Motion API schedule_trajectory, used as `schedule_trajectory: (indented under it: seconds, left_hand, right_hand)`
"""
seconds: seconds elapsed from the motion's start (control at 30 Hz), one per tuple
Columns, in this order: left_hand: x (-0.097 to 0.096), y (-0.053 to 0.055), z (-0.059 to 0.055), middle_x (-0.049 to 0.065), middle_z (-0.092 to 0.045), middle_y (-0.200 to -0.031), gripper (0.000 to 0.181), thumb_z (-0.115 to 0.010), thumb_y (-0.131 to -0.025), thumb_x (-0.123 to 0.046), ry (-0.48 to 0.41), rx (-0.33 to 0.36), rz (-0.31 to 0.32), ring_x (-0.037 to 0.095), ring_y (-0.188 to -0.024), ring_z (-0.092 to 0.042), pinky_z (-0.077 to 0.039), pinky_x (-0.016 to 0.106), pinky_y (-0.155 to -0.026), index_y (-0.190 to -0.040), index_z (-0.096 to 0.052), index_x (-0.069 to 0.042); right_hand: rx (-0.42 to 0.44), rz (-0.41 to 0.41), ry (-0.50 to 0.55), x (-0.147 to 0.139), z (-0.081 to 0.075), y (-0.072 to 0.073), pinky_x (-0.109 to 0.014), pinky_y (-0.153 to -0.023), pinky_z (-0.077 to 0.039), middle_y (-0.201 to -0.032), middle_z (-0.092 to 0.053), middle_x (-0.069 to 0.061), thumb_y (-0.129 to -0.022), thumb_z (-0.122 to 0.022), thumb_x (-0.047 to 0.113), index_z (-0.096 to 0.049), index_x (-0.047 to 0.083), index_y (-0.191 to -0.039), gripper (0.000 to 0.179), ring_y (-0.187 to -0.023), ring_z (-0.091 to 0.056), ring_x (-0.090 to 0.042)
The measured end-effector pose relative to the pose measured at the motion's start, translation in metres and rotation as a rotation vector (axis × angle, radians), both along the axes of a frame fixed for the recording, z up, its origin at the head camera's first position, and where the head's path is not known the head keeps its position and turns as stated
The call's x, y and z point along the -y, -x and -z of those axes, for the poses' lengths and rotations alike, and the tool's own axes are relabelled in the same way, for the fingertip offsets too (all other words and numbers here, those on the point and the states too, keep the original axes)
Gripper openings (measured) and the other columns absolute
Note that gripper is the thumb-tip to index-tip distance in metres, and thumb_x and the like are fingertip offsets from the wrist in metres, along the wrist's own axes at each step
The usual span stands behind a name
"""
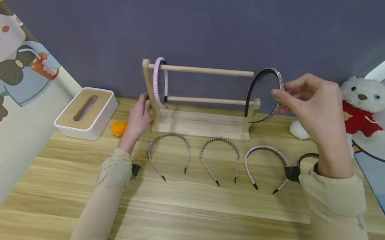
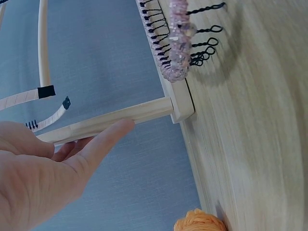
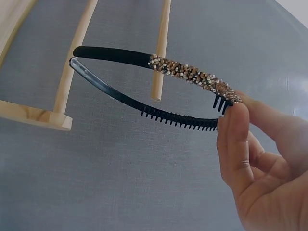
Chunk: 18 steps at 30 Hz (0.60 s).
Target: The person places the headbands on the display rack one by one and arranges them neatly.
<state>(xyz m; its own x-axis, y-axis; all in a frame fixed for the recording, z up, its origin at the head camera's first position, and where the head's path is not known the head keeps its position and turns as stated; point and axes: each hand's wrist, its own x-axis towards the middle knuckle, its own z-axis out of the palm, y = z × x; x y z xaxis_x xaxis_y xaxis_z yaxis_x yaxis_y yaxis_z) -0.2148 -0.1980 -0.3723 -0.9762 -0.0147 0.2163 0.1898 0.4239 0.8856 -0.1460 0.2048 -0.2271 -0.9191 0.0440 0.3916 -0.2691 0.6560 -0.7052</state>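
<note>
My right hand (image 1: 313, 104) pinches a black toothed headband (image 3: 185, 74) with glittering stones by its crown. That headband hangs beside the free right end of the upper rod (image 1: 207, 70) of a wooden rack (image 1: 200, 125). In the right wrist view the rod's tip appears between its two arms; whether it passes through, I cannot tell. My left hand (image 1: 139, 116) grips the rack's left post (image 2: 149, 109), some fingers hidden behind it. Near that post, a pink headband (image 1: 156, 78) hangs over the upper rod.
Before the rack lie two beaded headbands (image 1: 171, 134) (image 1: 221, 139), a pink one (image 1: 269, 148) and a black one (image 1: 307, 155) partly hidden by my right wrist. A tissue box (image 1: 103, 119) and orange object (image 1: 118, 128) are left; a white teddy bear (image 1: 363, 96) sits right.
</note>
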Motion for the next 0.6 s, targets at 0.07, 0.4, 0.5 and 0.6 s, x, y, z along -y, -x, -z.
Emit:
schedule_trajectory:
  seconds: [0.07, 0.4, 0.5, 0.6]
  left_hand:
    - [0.0, 0.0, 0.0, 0.031, -0.049, -0.155, 0.042, -0.034, -0.117, -0.01, 0.007, 0.002, -0.001, 0.046, -0.142, -0.052, -0.058, 0.056, -0.106, -0.155, -0.041, 0.007]
    - [0.0, 0.0, 0.001, 0.028, -0.047, -0.158, 0.043, -0.034, -0.117, -0.008, 0.016, 0.009, 0.005, 0.046, -0.143, -0.05, -0.06, 0.057, -0.103, -0.159, -0.039, 0.003]
    - [0.0, 0.0, 0.001, 0.028, -0.048, -0.157, 0.043, -0.033, -0.117, -0.008, 0.019, 0.008, 0.005, 0.046, -0.143, -0.05, -0.06, 0.056, -0.104, -0.158, -0.04, 0.004]
    - [0.0, 0.0, 0.001, 0.028, -0.048, -0.157, 0.043, -0.033, -0.118, -0.009, 0.025, 0.008, 0.003, 0.046, -0.143, -0.05, -0.06, 0.056, -0.104, -0.159, -0.04, 0.003]
  right_hand:
    - [0.008, 0.004, 0.009, 0.001, -0.001, 0.003, -0.008, -0.066, -0.055, -0.08, -0.072, 0.023, -0.096, -0.085, 0.023, -0.074, 0.001, -0.107, 0.027, -0.061, -0.069, 0.001]
    - [0.013, -0.033, 0.056, 0.011, -0.007, 0.018, -0.01, -0.064, -0.058, -0.079, -0.072, 0.021, -0.096, -0.085, 0.023, -0.073, 0.001, -0.108, 0.028, -0.062, -0.071, -0.001]
    - [0.008, -0.043, 0.053, 0.015, -0.009, 0.02, -0.011, -0.062, -0.057, -0.08, -0.073, 0.02, -0.096, -0.085, 0.024, -0.074, 0.002, -0.109, 0.028, -0.063, -0.07, -0.001]
    - [0.012, -0.054, 0.038, 0.02, -0.009, 0.023, -0.013, -0.062, -0.056, -0.082, -0.073, 0.017, -0.095, -0.085, 0.026, -0.073, 0.003, -0.11, 0.03, -0.064, -0.07, -0.002]
